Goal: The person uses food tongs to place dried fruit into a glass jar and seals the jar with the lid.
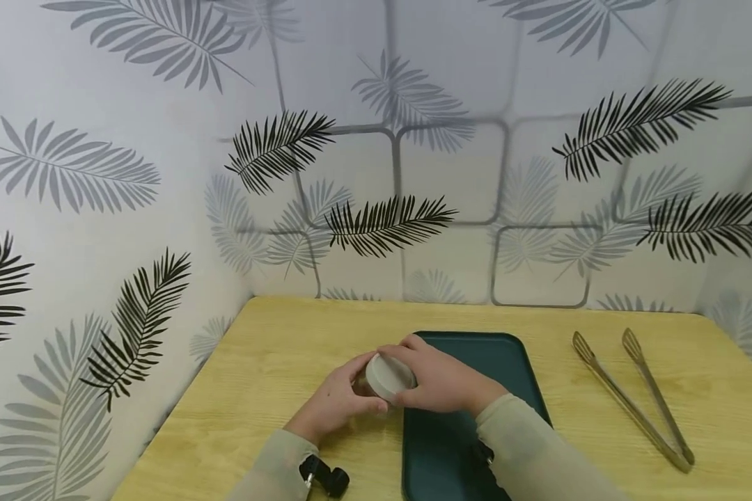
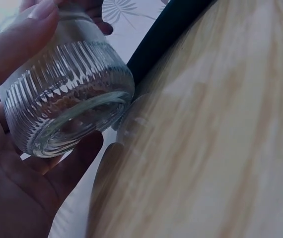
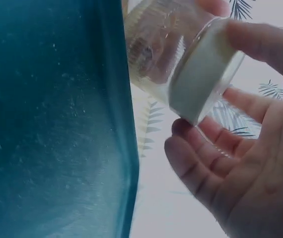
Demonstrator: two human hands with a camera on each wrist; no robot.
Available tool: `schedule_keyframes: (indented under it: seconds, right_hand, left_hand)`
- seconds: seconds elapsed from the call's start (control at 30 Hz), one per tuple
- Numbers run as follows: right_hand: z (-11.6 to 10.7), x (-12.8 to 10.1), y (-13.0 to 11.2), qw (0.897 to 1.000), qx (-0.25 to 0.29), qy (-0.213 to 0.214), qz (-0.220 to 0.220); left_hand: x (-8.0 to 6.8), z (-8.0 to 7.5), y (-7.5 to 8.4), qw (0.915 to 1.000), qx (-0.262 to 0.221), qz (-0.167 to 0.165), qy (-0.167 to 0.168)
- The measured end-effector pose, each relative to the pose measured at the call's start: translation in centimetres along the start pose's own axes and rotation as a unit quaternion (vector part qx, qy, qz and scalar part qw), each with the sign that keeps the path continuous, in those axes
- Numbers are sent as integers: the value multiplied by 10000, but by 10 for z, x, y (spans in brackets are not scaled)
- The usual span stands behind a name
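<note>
- Sleeves at bottom centre of the head view; a small black fitting [image 1: 324,477] sits on the left wrist, presumably the camera mount.
- Left hand [image 1: 335,402], lower centre: fingers [image 2: 12,47] curled round the ribbed glass body of the jar [image 2: 67,99]. Jar tilted, base toward the wrist, held just above the surface [image 1: 257,376] — likely the steadying grip.
- Right hand [image 1: 441,381], touching the left over the jar: fingers [image 3: 263,42] wrapped round the rim of the pale lid [image 1: 390,378], thumb and fingertips on opposite sides, a grip suited to turning it. Whether the lid is tight or loose cannot be told.
- Jar sits at the left edge of the dark green tray [image 1: 514,362], centre frame; its glass shows just beside the tray rim in the left wrist view.
- Tongs [image 1: 633,396], right of frame, well apart, lying flat with arms spread.
- Leaf-print wall [image 1: 376,139] behind, upper frame.
</note>
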State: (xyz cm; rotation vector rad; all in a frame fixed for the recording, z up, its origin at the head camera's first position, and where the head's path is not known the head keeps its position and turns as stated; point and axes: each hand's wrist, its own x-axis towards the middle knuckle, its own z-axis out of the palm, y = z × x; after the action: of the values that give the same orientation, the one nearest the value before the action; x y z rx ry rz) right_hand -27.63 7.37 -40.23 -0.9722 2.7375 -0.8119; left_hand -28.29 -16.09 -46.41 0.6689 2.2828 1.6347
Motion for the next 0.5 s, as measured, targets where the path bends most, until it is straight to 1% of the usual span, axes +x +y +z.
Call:
schedule_keyframes:
  seconds: [0.1, 0.13, 0.2, 0.23, 0.3, 0.37, 0.43, 0.5]
  right_hand:
    - [4, 2, -1, 9984, 106, 207, 508]
    - [6, 3, -1, 9977, 116, 271, 611]
    - [8, 3, -1, 9966, 103, 336, 750]
    - [8, 3, -1, 9968, 90, 324, 720]
    - [9, 2, 1, 9986, 122, 192, 476]
    - [7, 0, 2, 9998, 177, 21, 76]
    - [5, -1, 3, 9989, 187, -173, -400]
    - [3, -2, 3, 9967, 120, -310, -736]
  left_hand:
    - [-1, 3, -2, 9999, -129, 16, 66]
    - [0, 3, -3, 9998, -128, 55, 108]
    - [1, 4, -5, 9997, -59, 108, 191]
    - [1, 5, -6, 9997, 14, 127, 231]
    - [0, 5, -7, 9996, 82, 82, 272]
    - [-1, 5, -8, 9996, 93, 48, 263]
    - [-2, 5, -8, 9997, 40, 7, 235]
    - [-4, 4, -8, 9998, 6, -40, 174]
